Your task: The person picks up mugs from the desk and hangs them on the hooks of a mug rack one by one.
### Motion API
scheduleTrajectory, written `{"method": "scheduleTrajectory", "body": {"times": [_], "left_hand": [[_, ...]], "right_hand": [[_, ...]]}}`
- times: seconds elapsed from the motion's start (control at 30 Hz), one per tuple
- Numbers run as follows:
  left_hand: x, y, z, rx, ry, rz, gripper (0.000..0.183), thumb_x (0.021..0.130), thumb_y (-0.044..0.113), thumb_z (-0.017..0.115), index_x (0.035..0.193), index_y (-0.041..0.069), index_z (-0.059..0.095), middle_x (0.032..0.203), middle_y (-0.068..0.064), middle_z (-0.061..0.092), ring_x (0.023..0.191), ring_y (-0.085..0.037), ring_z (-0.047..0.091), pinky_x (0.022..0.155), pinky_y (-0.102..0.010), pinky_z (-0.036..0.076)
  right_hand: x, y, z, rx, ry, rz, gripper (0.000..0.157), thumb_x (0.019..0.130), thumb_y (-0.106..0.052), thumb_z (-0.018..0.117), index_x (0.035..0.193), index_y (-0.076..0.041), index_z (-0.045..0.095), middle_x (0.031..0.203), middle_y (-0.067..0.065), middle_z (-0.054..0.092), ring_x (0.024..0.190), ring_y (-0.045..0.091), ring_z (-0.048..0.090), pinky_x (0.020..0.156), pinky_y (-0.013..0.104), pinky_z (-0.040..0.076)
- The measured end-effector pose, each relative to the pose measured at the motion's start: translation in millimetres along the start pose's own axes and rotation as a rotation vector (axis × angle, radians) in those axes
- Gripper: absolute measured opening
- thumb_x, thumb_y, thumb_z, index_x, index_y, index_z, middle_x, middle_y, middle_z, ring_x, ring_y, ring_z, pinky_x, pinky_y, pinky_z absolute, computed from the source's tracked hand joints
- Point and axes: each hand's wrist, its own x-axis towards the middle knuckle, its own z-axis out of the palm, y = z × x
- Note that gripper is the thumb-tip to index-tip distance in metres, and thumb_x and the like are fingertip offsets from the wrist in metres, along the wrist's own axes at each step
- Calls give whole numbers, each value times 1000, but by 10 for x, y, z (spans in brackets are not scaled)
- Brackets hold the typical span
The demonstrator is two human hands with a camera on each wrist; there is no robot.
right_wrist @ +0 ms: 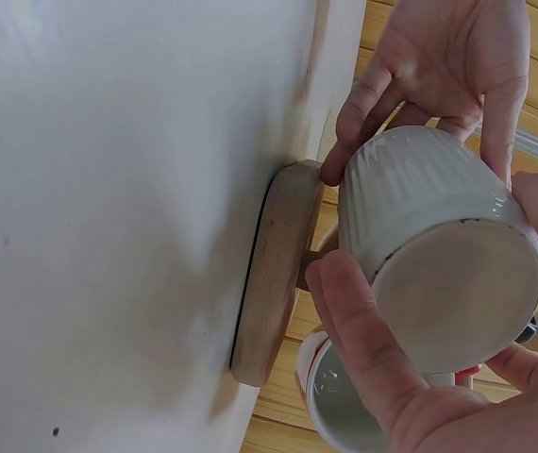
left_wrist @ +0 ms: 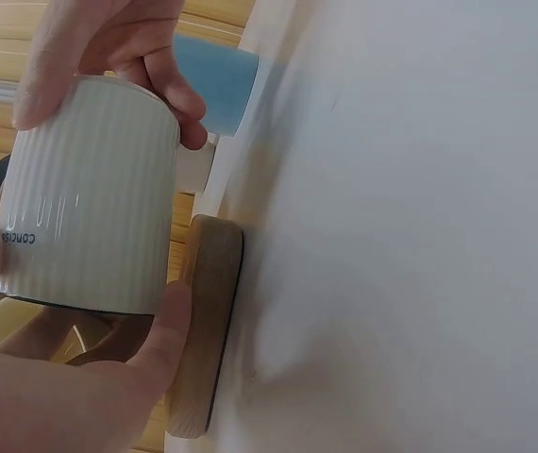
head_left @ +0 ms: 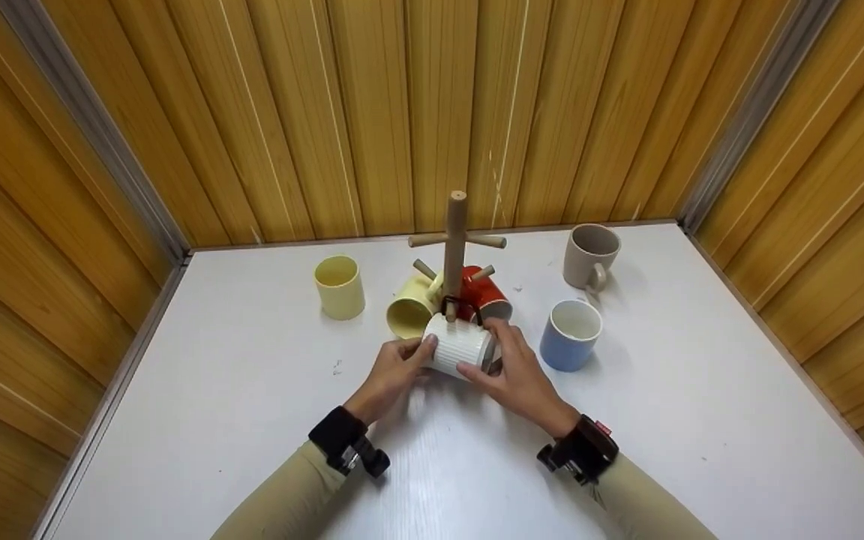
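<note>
At the centre of the head view, the left hand [head_left: 396, 371] pinches the left end of the ribbed white mug [head_left: 456, 349]; the mug lies sideways in the air before the wooden rack [head_left: 455, 259], its black handle [head_left: 479, 313] uppermost by the low front peg [head_left: 451, 312], and the right hand [head_left: 520, 379] grasps the other end between thumb and fingers. To my eye, this goes best with the handle's loop squared to the peg and the body moved gently, clear of the yellow mug [head_left: 407, 319] behind its left end and the red mug [head_left: 490, 290] behind its right. The left fingertips are partly hidden; I can't tell whether the peg passes through the loop; the red mug is partly covered.
</note>
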Motion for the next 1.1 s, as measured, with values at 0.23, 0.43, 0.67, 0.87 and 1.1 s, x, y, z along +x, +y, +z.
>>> {"method": "scheduleTrajectory", "body": {"times": [0.23,0.43,0.67,0.87,1.1], "left_hand": [[14,23,-3,33,40,8,44,104,34,62,119,-6,71,99,-7,73,90,-16,66,90,-48,57],[25,38,5,46,67,-7,43,103,35,64,117,-5,73,96,-5,73,88,-14,65,89,-45,56],[21,48,8,88,97,-21,43,102,37,64,110,-3,75,90,-1,70,89,-23,64,83,-41,55],[17,35,5,86,100,-29,43,102,38,64,110,-2,75,90,-2,70,92,-28,65,84,-43,55],[13,27,-9,49,79,-25,46,103,37,64,118,-5,72,98,-7,73,92,-23,67,90,-48,56]], "right_hand": [[22,4,35,-8,3,6,81,85,-48,83,142,-4,45,127,19,54,113,29,57,95,48,51],[13,7,67,-1,9,14,80,86,-48,82,143,-6,44,129,18,53,115,29,56,96,48,50],[12,-15,65,-6,-5,37,82,86,-49,81,144,-6,42,130,19,52,116,31,56,97,50,50],[10,-5,75,-1,-12,41,82,86,-48,81,144,-6,42,132,20,52,117,31,56,98,51,50],[9,-12,82,7,-15,36,81,86,-48,81,144,-7,42,131,20,52,117,31,56,97,50,50]]}}
